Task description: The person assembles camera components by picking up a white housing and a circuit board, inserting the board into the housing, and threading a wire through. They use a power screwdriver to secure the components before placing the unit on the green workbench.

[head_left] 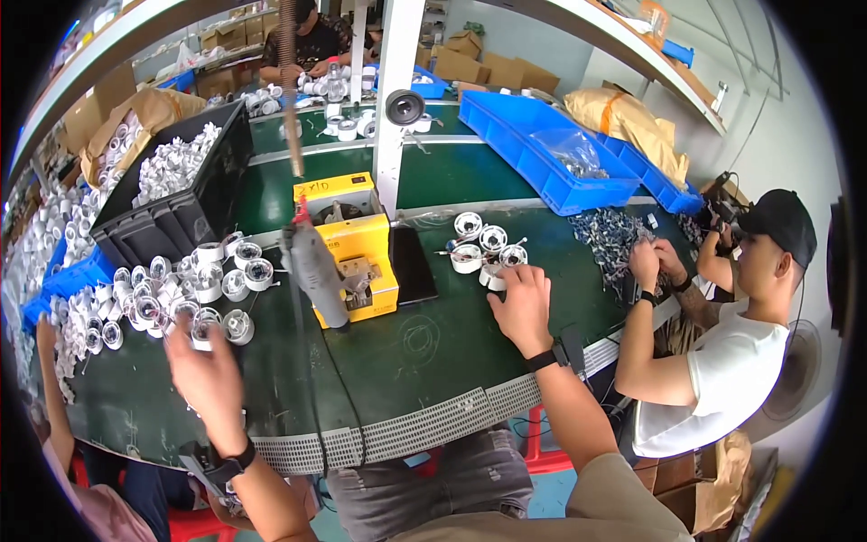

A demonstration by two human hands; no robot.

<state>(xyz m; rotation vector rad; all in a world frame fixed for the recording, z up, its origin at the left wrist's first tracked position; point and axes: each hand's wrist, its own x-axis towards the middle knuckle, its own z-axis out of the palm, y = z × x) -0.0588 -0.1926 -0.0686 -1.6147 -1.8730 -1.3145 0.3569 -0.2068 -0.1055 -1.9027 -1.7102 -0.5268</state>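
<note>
My right hand [522,312] is at a small group of white round housings [492,238] with dark wired insides, right of the middle. Its thumb and fingers close around the nearest white round housing [491,278], partly hidden by them. On the left, my left hand [209,384] reaches toward a larger heap of similar white housings [208,285]. Motion blurs its fingertips, so whether they touch or hold a part cannot be made out. Between my hands a grey power screwdriver [316,271] hangs in front of a yellow box [375,248] with small metal parts inside.
A black crate [172,212] of small white parts stands at the back left. A blue bin [542,149] and a pile of small metal-and-plastic pieces [614,244] lie at the right. A co-worker [722,361] sits there. A white post [397,117] rises mid-bench.
</note>
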